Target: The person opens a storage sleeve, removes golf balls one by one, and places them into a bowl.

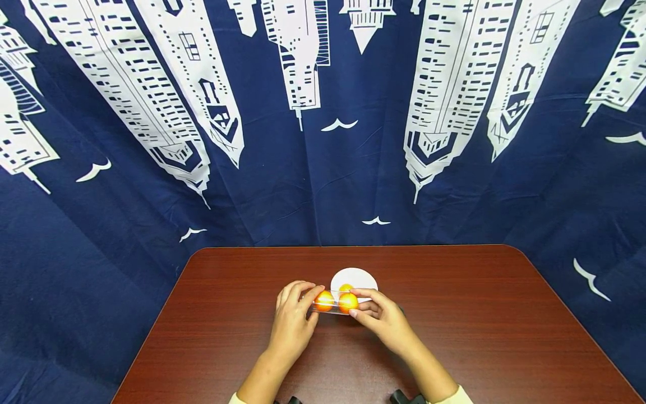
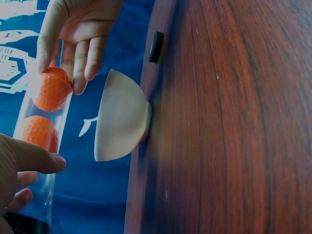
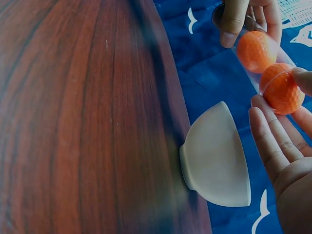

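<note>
My left hand (image 1: pixel 292 322) grips a clear plastic tube (image 3: pixel 247 73) lying roughly sideways above the table. Two orange golf balls show at it: one ball (image 3: pixel 256 51) inside, and another ball (image 3: pixel 282 90) at the right end, crossed by the tube's rim. My right hand (image 1: pixel 387 322) pinches that end ball between thumb and fingers, its other fingers extended below. Behind the tube in the head view stands a white bowl (image 1: pixel 355 275) with an orange ball (image 1: pixel 345 287) in it. A dark end (image 2: pixel 27 224) of the tube appears by the left hand.
A small black disc (image 2: pixel 156 47) lies on the brown wooden table (image 1: pixel 479 314), to the right of the bowl. Behind the table hangs a blue cloth (image 1: pixel 353 179) with white buildings. Dark objects (image 1: pixel 401 397) show at the near edge of the head view.
</note>
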Available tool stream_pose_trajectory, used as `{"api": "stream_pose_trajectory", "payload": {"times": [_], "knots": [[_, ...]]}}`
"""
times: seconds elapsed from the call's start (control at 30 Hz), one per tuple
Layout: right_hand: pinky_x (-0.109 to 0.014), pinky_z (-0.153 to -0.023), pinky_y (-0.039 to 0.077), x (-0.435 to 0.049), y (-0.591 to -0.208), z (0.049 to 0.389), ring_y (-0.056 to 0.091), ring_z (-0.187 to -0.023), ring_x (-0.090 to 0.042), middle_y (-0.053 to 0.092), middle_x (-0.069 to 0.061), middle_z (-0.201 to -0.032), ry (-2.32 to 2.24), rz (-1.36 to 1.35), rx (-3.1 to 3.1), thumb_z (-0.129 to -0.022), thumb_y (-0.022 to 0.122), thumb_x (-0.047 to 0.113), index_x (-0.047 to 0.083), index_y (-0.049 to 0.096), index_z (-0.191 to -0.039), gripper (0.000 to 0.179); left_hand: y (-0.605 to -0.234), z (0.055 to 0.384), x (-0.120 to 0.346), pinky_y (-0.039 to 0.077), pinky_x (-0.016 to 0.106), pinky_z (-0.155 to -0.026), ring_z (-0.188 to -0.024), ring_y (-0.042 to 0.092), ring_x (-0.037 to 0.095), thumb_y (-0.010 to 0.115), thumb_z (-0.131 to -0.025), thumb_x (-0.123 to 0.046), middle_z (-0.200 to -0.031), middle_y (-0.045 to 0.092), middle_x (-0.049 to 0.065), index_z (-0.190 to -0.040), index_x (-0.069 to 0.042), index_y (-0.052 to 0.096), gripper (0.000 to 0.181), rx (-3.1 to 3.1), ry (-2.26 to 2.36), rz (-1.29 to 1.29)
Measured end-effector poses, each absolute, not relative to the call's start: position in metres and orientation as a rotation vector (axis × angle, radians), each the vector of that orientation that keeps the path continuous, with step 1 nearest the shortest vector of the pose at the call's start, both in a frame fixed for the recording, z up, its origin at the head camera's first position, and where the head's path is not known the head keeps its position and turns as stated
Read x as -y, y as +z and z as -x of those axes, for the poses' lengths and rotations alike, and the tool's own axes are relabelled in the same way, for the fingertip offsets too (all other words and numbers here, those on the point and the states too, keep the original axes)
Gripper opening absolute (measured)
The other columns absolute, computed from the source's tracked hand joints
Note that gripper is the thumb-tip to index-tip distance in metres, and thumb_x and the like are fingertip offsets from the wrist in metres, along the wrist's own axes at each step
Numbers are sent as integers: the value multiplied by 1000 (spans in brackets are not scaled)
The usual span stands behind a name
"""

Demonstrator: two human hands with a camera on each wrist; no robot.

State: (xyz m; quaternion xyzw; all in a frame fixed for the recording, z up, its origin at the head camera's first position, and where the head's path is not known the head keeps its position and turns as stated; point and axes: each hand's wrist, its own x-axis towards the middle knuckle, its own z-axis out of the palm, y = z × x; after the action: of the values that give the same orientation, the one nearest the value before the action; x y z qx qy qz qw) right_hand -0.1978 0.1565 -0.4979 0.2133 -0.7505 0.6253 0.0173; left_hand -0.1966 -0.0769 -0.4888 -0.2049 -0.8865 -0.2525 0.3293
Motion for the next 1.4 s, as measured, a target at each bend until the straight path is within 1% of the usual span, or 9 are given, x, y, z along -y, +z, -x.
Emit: {"api": "stream_pose_trajectory", "payload": {"times": [0.23,0.47,0.7,0.9,1.03,1.13,1.23,1.3,1.4], "knots": [[-23,-83,60,-157,-497,198,70,-99,-18,60,-21,-126,1923,-680,2310,-92,74,11,4,61,-132,43,-488,196,76,42,46,-107,-119,57,24,87,-67,2,-117,66,0,-118,-20,74,57,2324,-675,531],[-22,-85,59,-157,-496,199,70,-99,-10,59,-23,-124,1926,-692,2254,-90,74,5,-2,59,-132,45,-490,197,77,44,47,-103,-118,57,25,91,-64,0,-116,67,0,-119,-20,73,61,2323,-676,525],[-22,-86,59,-161,-494,202,70,-99,-9,60,-21,-122,1901,-681,2227,-88,76,3,2,63,-129,43,-488,198,79,44,45,-102,-118,57,23,91,-68,-6,-117,66,-3,-121,-25,72,59,2348,-682,501],[-21,-86,58,-168,-490,204,70,-99,-9,60,-22,-123,1861,-682,2202,-88,75,0,0,63,-128,42,-489,198,81,45,44,-99,-117,58,22,91,-69,-8,-117,66,-4,-122,-26,72,60,2365,-719,468],[-22,-85,59,-173,-486,208,70,-99,-9,62,-20,-122,1794,-681,2194,-88,75,-1,-1,63,-127,41,-489,198,82,46,45,-101,-116,59,21,91,-69,-9,-117,66,-4,-123,-25,71,59,2385,-745,439],[-22,-85,59,-176,-485,211,71,-98,-12,63,-18,-119,1724,-682,2204,-87,76,0,0,63,-126,41,-489,197,83,46,46,-101,-115,59,21,91,-71,-11,-117,66,-3,-125,-24,70,60,2401,-773,429],[-24,-84,60,-178,-484,216,71,-97,-19,65,-15,-117,1649,-678,2231,-86,78,2,1,64,-126,41,-488,198,84,47,45,-99,-114,60,22,91,-72,-14,-117,67,-2,-127,-23,68,60,2410,-810,423],[-26,-84,60,-178,-484,218,72,-97,-22,65,-12,-116,1602,-666,2263,-86,79,3,3,65,-125,42,-488,198,86,48,45,-98,-113,61,22,91,-74,-15,-117,67,-1,-128,-22,67,60,2414,-836,421],[-32,-82,61,-179,-482,221,71,-94,-23,66,-9,-114,1520,-655,2312,-85,79,3,4,66,-124,42,-489,198,87,51,44,-97,-111,62,22,89,-76,-17,-118,68,0,-130,-21,65,60,2419,-875,422]]}}
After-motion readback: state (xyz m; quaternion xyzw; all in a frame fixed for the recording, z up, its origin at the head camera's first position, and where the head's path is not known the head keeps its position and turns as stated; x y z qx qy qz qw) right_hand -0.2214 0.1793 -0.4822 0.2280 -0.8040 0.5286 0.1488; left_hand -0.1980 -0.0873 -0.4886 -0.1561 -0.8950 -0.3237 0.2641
